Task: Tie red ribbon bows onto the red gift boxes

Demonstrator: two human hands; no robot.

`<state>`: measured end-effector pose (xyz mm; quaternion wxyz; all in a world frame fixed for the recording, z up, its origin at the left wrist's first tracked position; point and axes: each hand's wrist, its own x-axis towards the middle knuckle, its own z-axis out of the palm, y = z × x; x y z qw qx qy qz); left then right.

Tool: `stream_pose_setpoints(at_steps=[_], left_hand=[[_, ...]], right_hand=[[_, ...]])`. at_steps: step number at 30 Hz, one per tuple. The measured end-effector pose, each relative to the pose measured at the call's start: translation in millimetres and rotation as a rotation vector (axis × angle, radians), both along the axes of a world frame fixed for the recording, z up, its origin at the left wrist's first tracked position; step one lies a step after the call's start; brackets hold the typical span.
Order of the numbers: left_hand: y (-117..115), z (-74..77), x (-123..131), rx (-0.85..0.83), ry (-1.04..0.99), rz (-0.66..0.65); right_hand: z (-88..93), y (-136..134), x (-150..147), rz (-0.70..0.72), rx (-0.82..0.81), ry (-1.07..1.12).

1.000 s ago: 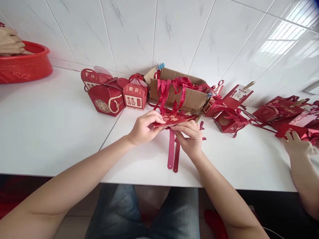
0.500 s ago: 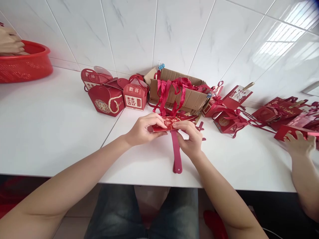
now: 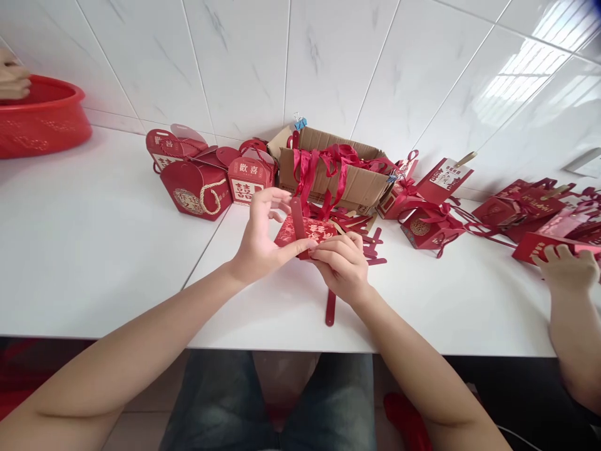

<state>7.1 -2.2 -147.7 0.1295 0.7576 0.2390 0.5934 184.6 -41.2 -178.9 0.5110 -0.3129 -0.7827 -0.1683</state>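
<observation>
A small red gift box (image 3: 320, 229) with gold patterns and characters lies tilted between my hands. A dark red strap (image 3: 297, 216) stands up across its front. My right hand (image 3: 345, 262) is closed on the near edge of the box, at the strap's lower end. The thumb of my left hand (image 3: 265, 235) touches the strap low down, while its other fingers are spread near the strap's top. Another red strap (image 3: 331, 308) lies on the table below my right hand. Behind the box, several loose straps (image 3: 373, 247) are piled.
A cardboard box (image 3: 335, 169) of red ribbons stands by the wall. Finished-looking red boxes (image 3: 195, 188) are at left, and ribboned boxes (image 3: 429, 225) at right. Another person's hand (image 3: 568, 269) rests at far right; a red basket (image 3: 42, 128) with a hand is far left.
My left hand has let go of the box's left side and opened upward. One strap is now raised across the box's front. My right hand has shifted left along the near edge.
</observation>
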Motion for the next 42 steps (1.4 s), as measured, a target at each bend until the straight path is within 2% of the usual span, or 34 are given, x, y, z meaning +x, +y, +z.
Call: stream_pose_setpoints(at_steps=[4, 6, 8, 11, 12, 17, 24, 37, 42], left_hand=[[0.0, 3.9, -4.4, 0.034, 0.201, 0.118], [0.5, 8.0, -9.0, 0.056, 0.248, 0.137], [2.8, 12.4, -14.9, 0.058, 0.324, 0.031], [6.7, 16.8, -22.3, -0.029, 0.481, -0.267], [7.1, 17.3, -23.2, -0.059, 0.502, -0.324], [1.0, 14.0, -16.7, -0.063, 0.375, -0.290], [-1.6, 11.8, -13.3, -0.037, 0.210, -0.305], [-0.1, 4.7, -10.0, -0.098, 0.178, -0.283], [-0.9, 5.6, -9.5, -0.154, 0.155, -0.304]], right_hand=[[-0.1, -0.5, 0.3, -0.036, -0.027, 0.001], [0.4, -0.6, 0.7, -0.042, -0.020, 0.001], [0.8, -0.4, 1.1, -0.050, -0.011, 0.000], [0.9, 0.4, 2.0, -0.061, 0.010, 0.009], [0.9, 0.8, 2.3, -0.058, 0.020, 0.012], [1.0, 1.1, 3.2, -0.055, 0.010, 0.015], [0.7, 0.3, 1.9, -0.061, 0.009, 0.012], [0.9, 1.6, 1.5, -0.062, 0.019, 0.026], [0.2, 2.1, 1.7, -0.096, -0.040, -0.001]])
